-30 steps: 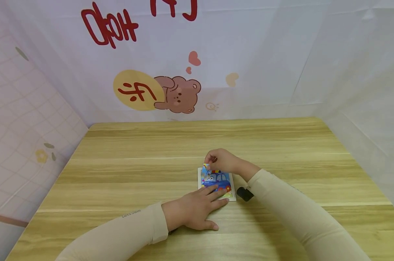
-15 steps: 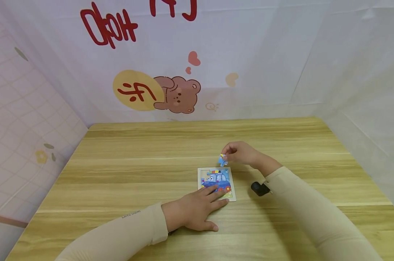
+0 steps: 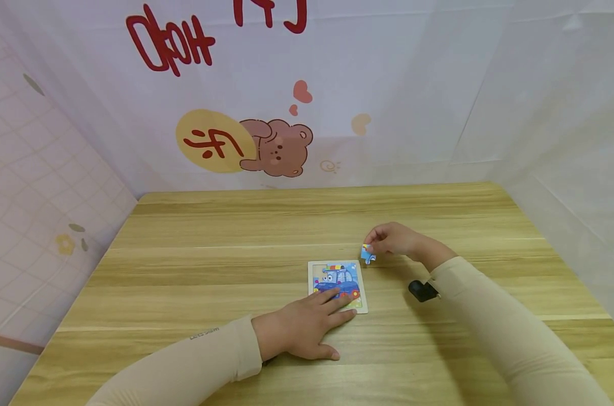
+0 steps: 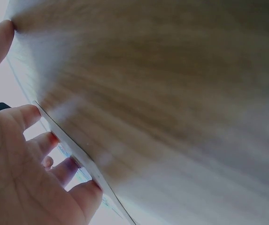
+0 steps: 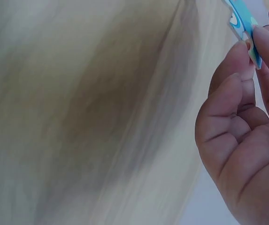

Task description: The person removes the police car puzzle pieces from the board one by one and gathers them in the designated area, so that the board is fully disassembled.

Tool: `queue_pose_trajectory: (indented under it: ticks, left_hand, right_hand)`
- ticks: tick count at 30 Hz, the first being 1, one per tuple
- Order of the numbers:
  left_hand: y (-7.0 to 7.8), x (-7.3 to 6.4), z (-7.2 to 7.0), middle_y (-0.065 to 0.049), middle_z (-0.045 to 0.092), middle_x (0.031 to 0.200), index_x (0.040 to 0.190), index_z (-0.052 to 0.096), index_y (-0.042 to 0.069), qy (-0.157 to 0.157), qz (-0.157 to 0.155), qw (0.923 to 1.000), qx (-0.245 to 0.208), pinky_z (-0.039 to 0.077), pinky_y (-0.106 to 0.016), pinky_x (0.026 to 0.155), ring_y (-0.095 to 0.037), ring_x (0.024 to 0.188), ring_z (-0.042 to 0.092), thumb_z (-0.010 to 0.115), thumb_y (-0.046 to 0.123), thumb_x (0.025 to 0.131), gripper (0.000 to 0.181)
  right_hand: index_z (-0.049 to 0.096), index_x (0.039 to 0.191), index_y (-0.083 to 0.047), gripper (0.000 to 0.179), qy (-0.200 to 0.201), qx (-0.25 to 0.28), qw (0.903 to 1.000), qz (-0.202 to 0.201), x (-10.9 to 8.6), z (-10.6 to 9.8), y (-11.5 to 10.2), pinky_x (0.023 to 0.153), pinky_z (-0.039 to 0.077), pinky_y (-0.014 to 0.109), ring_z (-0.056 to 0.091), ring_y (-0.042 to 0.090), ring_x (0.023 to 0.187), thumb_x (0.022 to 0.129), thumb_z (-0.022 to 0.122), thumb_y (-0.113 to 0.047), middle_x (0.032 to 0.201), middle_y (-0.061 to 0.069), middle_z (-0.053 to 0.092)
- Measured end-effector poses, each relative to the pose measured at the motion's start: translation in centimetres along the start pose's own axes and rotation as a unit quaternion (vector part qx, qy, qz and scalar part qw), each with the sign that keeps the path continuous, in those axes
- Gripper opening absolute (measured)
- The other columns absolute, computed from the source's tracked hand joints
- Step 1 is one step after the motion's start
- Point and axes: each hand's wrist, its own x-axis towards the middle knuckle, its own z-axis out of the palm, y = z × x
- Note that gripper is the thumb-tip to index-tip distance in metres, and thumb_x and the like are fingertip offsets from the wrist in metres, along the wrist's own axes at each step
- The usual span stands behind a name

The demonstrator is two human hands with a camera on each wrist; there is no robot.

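Left hand (image 3: 309, 330) flat and spread, fingers laid across the lower part of the puzzle board (image 3: 310, 276), thumb out to the side on the bare wood of the counter (image 3: 226, 225); the left wrist view shows those fingertips over the board's thin edge. And over to the right hand (image 3: 392, 239), which has a small blue puzzle piece (image 3: 368, 254) pinched between thumb and fingertips! That piece is just off the board's far right corner, outside the frame, on the right hand's side and well apart from the left. Whether its lower edge touches the counter, I cannot tell. The right wrist view catches it nearly edge-on, tilted, fingers curled behind.

So the board lies between the two hands, nearer the left, with its blue cartoon car facing up and a tan gap showing in the far left corner. Pale sleeves (image 3: 185, 361) cover both forearms, a black object (image 3: 422, 291) sits at the right wrist, and behind it all a printed bear (image 3: 281, 149) looks out from the white backdrop (image 3: 413, 84).
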Motion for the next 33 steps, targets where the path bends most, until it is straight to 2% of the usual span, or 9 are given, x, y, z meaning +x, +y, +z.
queue_pose_trajectory:
  ticks: [13,17,24,28,33]
  left_hand:
    - [0.0,0.0,0.0,0.001,0.017,0.161,0.153,0.028,0.025,0.000,0.002,1.0000,-0.005,0.025,-0.038,0.115,-0.026,0.147,0.017,0.049,0.062,0.091,0.075]
    - [0.0,0.0,0.1,0.001,0.017,0.161,0.153,0.029,0.024,0.004,0.003,1.0000,-0.004,0.025,-0.038,0.115,-0.027,0.147,0.018,0.050,0.061,0.091,0.075]
    - [0.0,0.0,0.1,0.001,0.017,0.161,0.153,0.029,0.024,0.003,0.003,1.0000,-0.002,0.026,-0.039,0.115,-0.027,0.147,0.017,0.050,0.062,0.091,0.076]
    - [0.0,0.0,0.1,0.001,0.016,0.161,0.153,0.029,0.025,0.003,0.002,1.0000,-0.003,0.026,-0.039,0.115,-0.027,0.147,0.017,0.050,0.061,0.091,0.075]
    - [0.0,0.1,0.1,0.001,0.018,0.161,0.153,0.029,0.024,0.006,0.003,1.0000,-0.002,0.026,-0.039,0.115,-0.027,0.147,0.018,0.050,0.061,0.091,0.075]
  right_hand:
    - [0.065,0.104,0.004,0.020,-0.012,-0.004,0.9995,0.030,-0.6,-0.9,1.3,0.059,0.038,0.025,0.039,0.012,0.057,0.090,0.066,-0.011,0.067,-0.002,0.052]
    - [0.066,0.101,0.004,0.018,-0.015,-0.010,0.9992,0.035,-0.7,-1.0,1.3,0.060,0.041,0.024,0.044,0.012,0.061,0.090,0.066,-0.010,0.072,-0.002,0.058]
    - [0.068,0.096,0.004,0.012,-0.002,-0.056,0.9983,0.017,-0.6,-0.6,1.4,0.067,0.046,0.026,0.053,0.014,0.073,0.090,0.064,-0.005,0.079,0.002,0.066]
    - [0.068,0.092,0.004,0.009,0.007,-0.084,0.9964,0.007,-0.5,-0.4,1.4,0.068,0.047,0.027,0.054,0.014,0.073,0.089,0.064,-0.003,0.078,0.002,0.067]
    - [0.069,0.090,0.002,0.007,0.020,-0.101,0.9946,0.016,-0.3,-0.2,1.5,0.069,0.046,0.027,0.054,0.013,0.072,0.088,0.066,-0.004,0.076,0.001,0.067]
